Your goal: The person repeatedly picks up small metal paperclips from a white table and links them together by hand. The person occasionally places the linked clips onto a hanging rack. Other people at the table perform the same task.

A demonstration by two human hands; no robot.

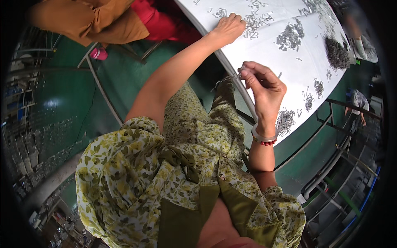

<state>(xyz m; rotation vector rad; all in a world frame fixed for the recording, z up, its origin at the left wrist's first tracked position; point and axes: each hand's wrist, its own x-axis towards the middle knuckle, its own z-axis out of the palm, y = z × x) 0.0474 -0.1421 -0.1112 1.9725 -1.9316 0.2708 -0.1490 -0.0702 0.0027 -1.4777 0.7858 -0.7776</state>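
Observation:
My left hand (228, 29) reaches over the far left edge of a white-covered table, fingers curled down beside a loose spread of small bent metal hooks (257, 22). What its fingertips hold, if anything, is hidden. Near the table's close edge, my right hand (264, 82) is raised with thumb and fingers pinched together. From that pinch a short string of small metal hooks (225, 79) trails left, out past the edge and over my lap. A pale bangle and a red bead bracelet circle my right wrist.
More hooks lie in heaps on the white table (248, 53): a grey patch (290, 35), a dark pile (337, 53) and a near heap (285, 122). A person in orange and red clothes (111, 20) sits at left. Metal rails (306, 142) run along the right.

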